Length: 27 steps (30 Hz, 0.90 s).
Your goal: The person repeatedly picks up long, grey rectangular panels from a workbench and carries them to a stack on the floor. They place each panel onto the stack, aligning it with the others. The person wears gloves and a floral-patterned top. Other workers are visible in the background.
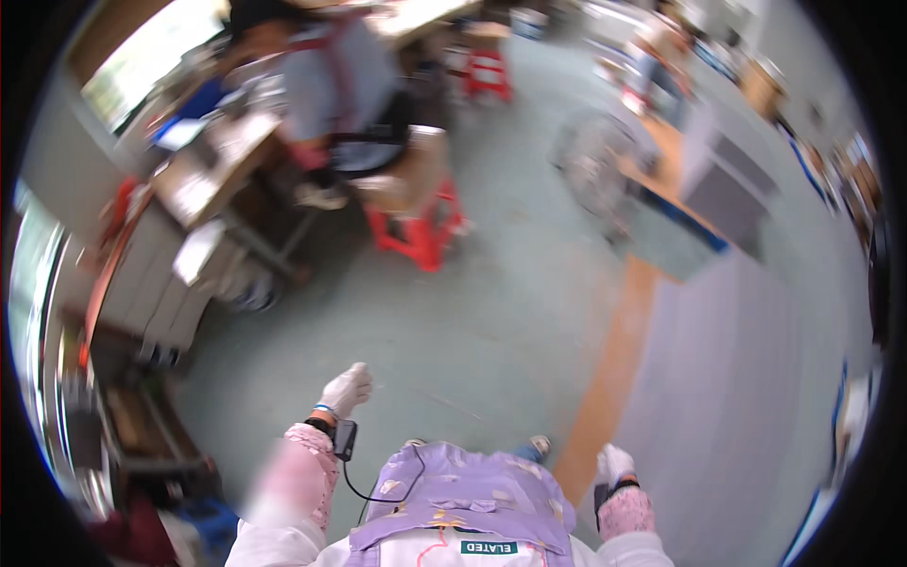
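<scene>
My left hand [347, 389], in a white glove, is held out over the grey-green floor [453, 350]. Its fingers are curled closed, and no object shows in them. A small black box [346, 439] with a cable is strapped at that wrist. My right hand [615, 463], also gloved in white, is closed beside the brown edge strip [605, 387] of a large grey surface [718, 378]. Nothing shows in that hand either; whether it touches the surface I cannot tell. Between my arms I see my purple apron [472, 487].
At the upper left a person [340, 85] sits on a red stool [416, 227] by a workbench [217, 170]. A blurred standing fan [600, 165] is ahead to the right, near grey panels [732, 175]. Another person [661, 61] is farther back. Shelving [142, 416] lines the left.
</scene>
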### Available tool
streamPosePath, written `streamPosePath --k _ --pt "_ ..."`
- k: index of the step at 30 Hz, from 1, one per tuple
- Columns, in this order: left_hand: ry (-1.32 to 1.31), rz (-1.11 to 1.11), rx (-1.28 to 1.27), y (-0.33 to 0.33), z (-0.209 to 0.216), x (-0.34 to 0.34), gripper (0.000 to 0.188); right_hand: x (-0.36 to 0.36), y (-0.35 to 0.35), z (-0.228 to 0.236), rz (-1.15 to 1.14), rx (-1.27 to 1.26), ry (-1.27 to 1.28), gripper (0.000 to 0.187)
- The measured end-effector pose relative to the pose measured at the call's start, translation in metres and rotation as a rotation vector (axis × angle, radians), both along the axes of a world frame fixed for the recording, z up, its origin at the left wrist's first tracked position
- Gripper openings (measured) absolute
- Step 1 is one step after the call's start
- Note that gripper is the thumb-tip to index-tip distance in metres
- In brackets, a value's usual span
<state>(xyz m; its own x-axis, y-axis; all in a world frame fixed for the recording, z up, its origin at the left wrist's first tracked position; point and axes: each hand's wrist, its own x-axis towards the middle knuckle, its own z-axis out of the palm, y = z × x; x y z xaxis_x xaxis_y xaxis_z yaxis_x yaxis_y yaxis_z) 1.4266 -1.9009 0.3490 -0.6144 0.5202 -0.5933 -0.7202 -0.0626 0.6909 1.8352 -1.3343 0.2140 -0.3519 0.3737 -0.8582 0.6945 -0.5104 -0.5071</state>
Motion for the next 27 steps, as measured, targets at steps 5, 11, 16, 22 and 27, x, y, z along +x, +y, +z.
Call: streamPosePath --k 5,11,16,22,27 --pt "-0.039 0.742 -0.129 -0.186 0.049 0.053 0.037 -0.170 -0.132 0.048 0.284 0.155 -0.169 0.020" --pt "-0.029 1.175 -0.039 -0.340 0.093 0.085 0.074 -0.375 -0.307 0.123 0.756 0.125 0.164 0.027" --pt "-0.114 1.264 0.070 -0.394 0.102 0.047 0.072 -0.500 -0.407 0.139 0.941 0.082 0.090 0.010" --pt "0.109 1.292 0.096 -0.492 0.148 -0.054 0.069 -0.655 -0.500 0.111 1.082 -0.054 0.012 0.019" --pt "0.106 1.362 0.117 -0.555 0.188 -0.112 0.064 -0.795 -0.614 0.112 1.204 -0.129 0.224 0.031"
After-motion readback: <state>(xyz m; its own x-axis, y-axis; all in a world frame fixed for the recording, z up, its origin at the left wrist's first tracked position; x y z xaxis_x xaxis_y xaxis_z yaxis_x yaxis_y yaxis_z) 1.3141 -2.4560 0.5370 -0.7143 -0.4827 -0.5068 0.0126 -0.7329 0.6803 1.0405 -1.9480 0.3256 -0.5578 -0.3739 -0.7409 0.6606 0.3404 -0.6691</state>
